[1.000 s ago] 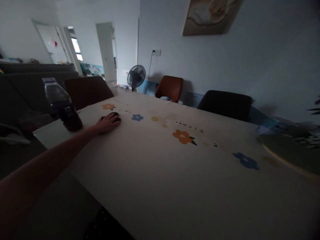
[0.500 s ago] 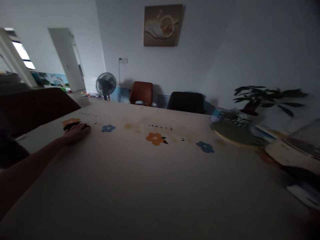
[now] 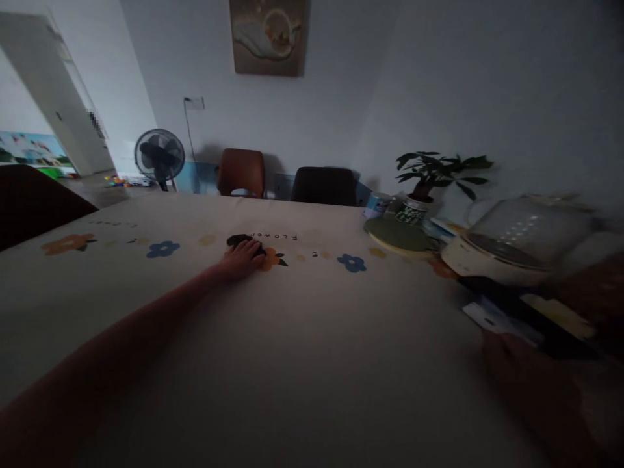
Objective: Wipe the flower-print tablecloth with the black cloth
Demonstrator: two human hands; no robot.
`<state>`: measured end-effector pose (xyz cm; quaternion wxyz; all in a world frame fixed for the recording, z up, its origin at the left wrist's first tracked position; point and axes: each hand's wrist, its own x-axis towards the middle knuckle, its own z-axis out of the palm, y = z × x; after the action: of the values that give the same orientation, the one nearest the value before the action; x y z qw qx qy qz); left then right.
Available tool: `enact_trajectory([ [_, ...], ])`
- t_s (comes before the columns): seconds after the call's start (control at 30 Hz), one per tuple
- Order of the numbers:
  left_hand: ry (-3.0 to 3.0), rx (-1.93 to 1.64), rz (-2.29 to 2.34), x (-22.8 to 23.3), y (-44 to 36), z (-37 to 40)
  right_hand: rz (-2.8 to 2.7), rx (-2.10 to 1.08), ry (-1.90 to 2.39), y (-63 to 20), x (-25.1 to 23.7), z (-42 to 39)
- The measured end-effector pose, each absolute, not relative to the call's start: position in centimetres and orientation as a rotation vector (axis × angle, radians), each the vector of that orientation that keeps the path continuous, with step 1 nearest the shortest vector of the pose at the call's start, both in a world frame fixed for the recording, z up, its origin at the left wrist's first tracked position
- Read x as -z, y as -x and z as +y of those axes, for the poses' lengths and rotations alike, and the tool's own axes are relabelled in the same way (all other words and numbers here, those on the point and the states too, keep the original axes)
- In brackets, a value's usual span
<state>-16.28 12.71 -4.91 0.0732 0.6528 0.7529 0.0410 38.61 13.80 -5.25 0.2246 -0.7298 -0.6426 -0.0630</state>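
Note:
My left hand (image 3: pixel 238 260) rests far out on the tablecloth (image 3: pixel 292 338), its fingers curled over a dark bunched cloth (image 3: pixel 238 240). Under and beside that cloth lies a printed orange flower (image 3: pixel 271 260). At the lower right, dim and blurred, my right hand (image 3: pixel 526 374) has its fingers closed at the near edge of a white flat item (image 3: pixel 500 322). What exactly this item is, I cannot make out. Just behind it is a dark flat object (image 3: pixel 550 325) with a pale yellowish piece (image 3: pixel 558 312) against it.
On the right stand a white pot (image 3: pixel 487 263) with a clear cover, a round green mat (image 3: pixel 400 235), a potted plant (image 3: pixel 414 209) and a blue-white can (image 3: pixel 376 205). Beyond the table are a brown chair (image 3: pixel 241 170), a black chair (image 3: pixel 324 185) and a fan (image 3: pixel 159 156).
My left hand has slid the dark cloth rightward across the tablecloth, from one orange flower to another. The view has turned right, bringing my right hand and the white item further into sight.

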Motion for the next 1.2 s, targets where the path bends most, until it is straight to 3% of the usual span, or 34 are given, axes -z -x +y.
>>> enact_trajectory([
  [0.07, -2.023, -0.144, 2.187, 4.9, 13.3, 14.1, -1.728, -0.018, 2.116, -37.6, 4.4, 13.1],
  [0.17, -2.091, -0.169, 2.091, 4.7, 9.6, 16.0, -1.680, -0.061, 2.148, -36.2, 3.3, 12.1],
  [0.7, -2.415, -0.191, 1.597, 4.0, -11.0, 22.1, -1.993, 0.288, 1.857, -35.8, 3.9, 11.1],
  [1.2, -2.455, -0.214, 1.538, 4.5, -18.9, 26.3, -1.993, 0.334, 1.798, -35.9, 4.5, 10.9],
])
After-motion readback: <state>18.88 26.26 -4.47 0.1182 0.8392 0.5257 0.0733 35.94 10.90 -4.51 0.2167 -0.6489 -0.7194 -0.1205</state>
